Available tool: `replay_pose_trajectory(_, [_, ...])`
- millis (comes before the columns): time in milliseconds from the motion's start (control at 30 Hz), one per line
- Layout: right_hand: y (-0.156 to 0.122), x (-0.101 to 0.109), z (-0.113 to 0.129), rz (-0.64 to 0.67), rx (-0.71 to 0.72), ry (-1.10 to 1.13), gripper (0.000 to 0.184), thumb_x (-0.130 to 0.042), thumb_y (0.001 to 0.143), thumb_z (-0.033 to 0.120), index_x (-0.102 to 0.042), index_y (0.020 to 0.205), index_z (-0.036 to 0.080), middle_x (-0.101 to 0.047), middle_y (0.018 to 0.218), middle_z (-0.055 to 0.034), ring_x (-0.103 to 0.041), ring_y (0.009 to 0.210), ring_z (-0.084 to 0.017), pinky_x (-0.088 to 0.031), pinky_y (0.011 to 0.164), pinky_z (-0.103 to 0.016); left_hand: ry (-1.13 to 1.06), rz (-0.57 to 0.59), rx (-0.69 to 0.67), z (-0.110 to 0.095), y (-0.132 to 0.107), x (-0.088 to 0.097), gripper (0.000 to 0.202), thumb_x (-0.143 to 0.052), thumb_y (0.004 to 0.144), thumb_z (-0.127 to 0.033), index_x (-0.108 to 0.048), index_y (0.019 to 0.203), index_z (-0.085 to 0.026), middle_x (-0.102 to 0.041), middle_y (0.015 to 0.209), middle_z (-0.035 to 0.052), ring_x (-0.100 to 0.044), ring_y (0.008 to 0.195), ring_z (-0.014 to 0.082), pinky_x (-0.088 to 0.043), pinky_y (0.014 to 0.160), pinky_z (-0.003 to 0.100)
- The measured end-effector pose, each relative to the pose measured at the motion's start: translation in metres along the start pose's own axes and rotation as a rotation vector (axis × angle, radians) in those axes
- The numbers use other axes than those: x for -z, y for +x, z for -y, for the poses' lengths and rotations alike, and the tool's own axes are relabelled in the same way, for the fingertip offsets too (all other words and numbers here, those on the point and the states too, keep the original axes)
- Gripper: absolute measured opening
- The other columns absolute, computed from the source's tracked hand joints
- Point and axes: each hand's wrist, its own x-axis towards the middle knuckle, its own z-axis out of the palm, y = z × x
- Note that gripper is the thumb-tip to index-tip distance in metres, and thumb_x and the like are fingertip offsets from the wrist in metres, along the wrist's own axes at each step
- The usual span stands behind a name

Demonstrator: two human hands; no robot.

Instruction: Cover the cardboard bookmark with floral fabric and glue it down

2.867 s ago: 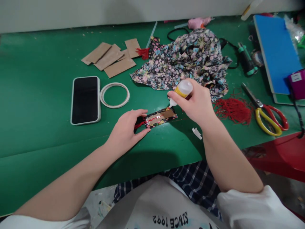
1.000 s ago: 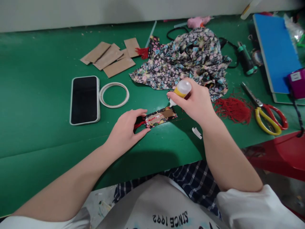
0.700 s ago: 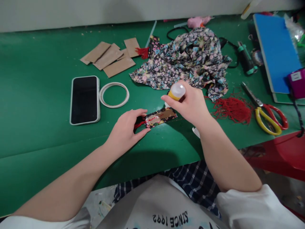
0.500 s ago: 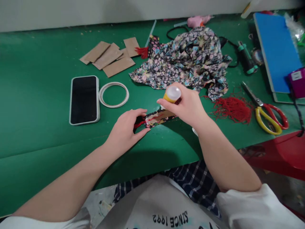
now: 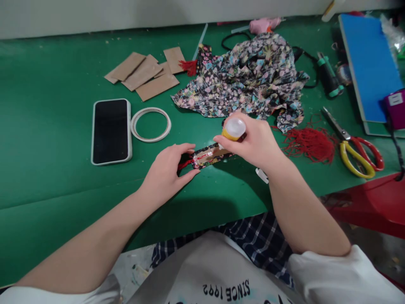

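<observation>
My left hand [image 5: 164, 169] pinches the left end of a cardboard strip [image 5: 208, 157] edged with folded floral fabric, thumb below and fingers above. Red threads [image 5: 186, 164] run from under that hand onto the strip, where a wet, shiny streak of glue shows. Tipped nozzle-down over the strip's right part is a glue bottle [image 5: 234, 128] with a yellow band and a whitish base. My right hand [image 5: 257, 141] is wrapped round it and hides much of the bottle and the strip's right end. A small white piece [image 5: 262, 175] lies beside my right wrist.
Crumpled floral fabric [image 5: 249, 80] lies ahead, cardboard pieces [image 5: 157, 87] to its left. A phone [image 5: 111, 131] and a tape roll [image 5: 168, 126] are on the left. Red threads [image 5: 311, 144], scissors [image 5: 344, 136], a green-black tool [image 5: 329, 76] and a blue folder [image 5: 368, 67] are on the right.
My right hand has moved the glue bottle slightly right along the strip. More of the shiny streak and the small white piece now show. My left hand stays in place.
</observation>
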Motion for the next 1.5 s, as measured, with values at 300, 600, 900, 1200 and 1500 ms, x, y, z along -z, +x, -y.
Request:
replay_pose_trajectory(300, [0.000, 0.000, -0.003, -0.005, 0.001, 0.030, 0.038, -0.056, 0.077, 0.056, -0.057, 0.082, 0.019, -0.057, 0.065, 0.0010, -0.050, 0.058, -0.011, -0.035, 0.054, -0.025, -0.002, -0.005, 0.003, -0.001, 0.000, 0.000, 0.050, -0.065, 0.077, -0.034, -0.042, 0.120, -0.023, -0.062, 0.109, 0.0044, -0.058, 0.102, 0.0219, -0.047, 0.089, 0.038])
replay_pose_trajectory(600, [0.002, -0.005, 0.002, 0.013, 0.046, 0.028, 0.039, -0.053, 0.078, 0.059, -0.057, 0.082, 0.020, -0.054, 0.062, 0.0018, -0.048, 0.056, -0.011, -0.034, 0.055, -0.024, -0.005, -0.004, 0.009, 0.000, -0.001, -0.001, 0.050, -0.065, 0.077, -0.034, -0.043, 0.120, -0.024, -0.062, 0.109, 0.0043, -0.058, 0.102, 0.0218, -0.047, 0.088, 0.037])
replay_pose_trajectory(900, [0.005, -0.015, 0.013, 0.044, 0.080, 0.054, 0.036, -0.054, 0.078, 0.056, -0.056, 0.081, 0.020, -0.056, 0.066, 0.0012, -0.048, 0.056, -0.011, -0.036, 0.055, -0.025, 0.021, -0.018, -0.012, 0.001, -0.002, -0.002, 0.051, -0.065, 0.077, -0.034, -0.041, 0.122, -0.024, -0.060, 0.109, 0.0039, -0.058, 0.100, 0.0217, -0.047, 0.086, 0.035])
replay_pose_trajectory(1200, [0.004, -0.028, 0.025, 0.129, 0.096, 0.142, 0.037, -0.052, 0.079, 0.057, -0.054, 0.087, 0.022, -0.058, 0.071, 0.0014, -0.050, 0.062, -0.012, -0.037, 0.058, -0.024, 0.026, -0.005, -0.039, 0.001, 0.000, 0.000, 0.046, -0.063, 0.079, -0.033, -0.043, 0.119, -0.022, -0.058, 0.114, 0.0056, -0.057, 0.102, 0.0227, -0.047, 0.086, 0.036])
replay_pose_trajectory(1500, [0.005, -0.028, 0.020, 0.031, 0.105, 0.088, 0.032, -0.052, 0.081, 0.052, -0.053, 0.082, 0.020, -0.052, 0.063, 0.0035, -0.046, 0.056, -0.009, -0.035, 0.055, -0.023, -0.055, -0.017, -0.002, 0.001, -0.001, -0.002, 0.052, -0.065, 0.077, -0.034, -0.042, 0.121, -0.022, -0.060, 0.109, 0.0038, -0.059, 0.097, 0.0198, -0.048, 0.086, 0.034])
